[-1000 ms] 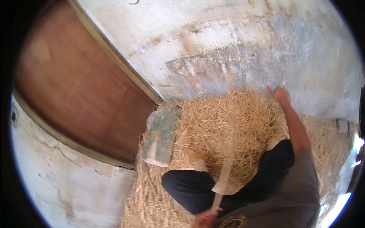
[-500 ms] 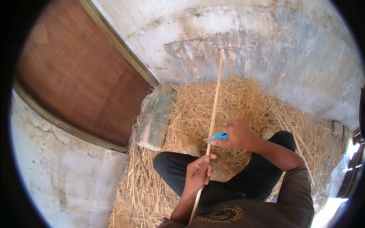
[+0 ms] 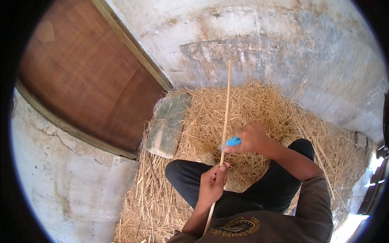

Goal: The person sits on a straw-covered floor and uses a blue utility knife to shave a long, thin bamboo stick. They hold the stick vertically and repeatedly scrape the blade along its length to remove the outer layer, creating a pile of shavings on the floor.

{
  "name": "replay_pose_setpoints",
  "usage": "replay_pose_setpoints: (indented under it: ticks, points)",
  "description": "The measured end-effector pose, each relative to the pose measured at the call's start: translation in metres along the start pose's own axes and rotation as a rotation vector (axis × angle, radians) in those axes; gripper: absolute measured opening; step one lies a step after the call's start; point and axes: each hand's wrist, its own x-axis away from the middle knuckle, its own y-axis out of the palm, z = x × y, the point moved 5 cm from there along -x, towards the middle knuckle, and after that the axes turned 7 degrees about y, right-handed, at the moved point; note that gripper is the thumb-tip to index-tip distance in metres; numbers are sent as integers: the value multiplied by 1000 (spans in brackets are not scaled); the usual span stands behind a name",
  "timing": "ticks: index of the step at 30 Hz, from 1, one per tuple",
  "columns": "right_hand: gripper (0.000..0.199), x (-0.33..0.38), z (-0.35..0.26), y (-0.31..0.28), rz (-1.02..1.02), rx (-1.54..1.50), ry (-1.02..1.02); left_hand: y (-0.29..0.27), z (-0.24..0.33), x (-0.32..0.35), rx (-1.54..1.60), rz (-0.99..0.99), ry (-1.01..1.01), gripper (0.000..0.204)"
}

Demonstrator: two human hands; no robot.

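One package in my view: a clear plastic bag [image 3: 168,125], oblong and bulging, with greenish-grey contents. It lies on the straw [image 3: 259,105] at the foot of the brown wooden door [image 3: 85,77], long axis running away from me, its near end pale and whitish. A round yellow printed emblem [image 3: 239,226] sits on the shirt front at the lower edge. I see no signs or screens.

Rural yard or shed corner: weathered plaster wall [image 3: 283,44], straw [image 3: 259,105] heaped over the floor, wooden door [image 3: 81,81] upper left.
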Motion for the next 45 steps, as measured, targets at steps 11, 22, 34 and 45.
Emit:
replay_pose_setpoints:
  ticks: [11,22,34,45]
  points:
    - [81,3,-18,-6,-376,14,228,-10,-2,5,34,20,54,26]
    - [76,-6,-13,1,-369,62,168,-11,6,10,101,50,-63,26]
    - [75,-50,69,-3,-346,167,539,3,16,17,115,9,-201,28]
    - [73,-23,56,-25,-183,67,365,8,18,13,-176,23,-25,21]
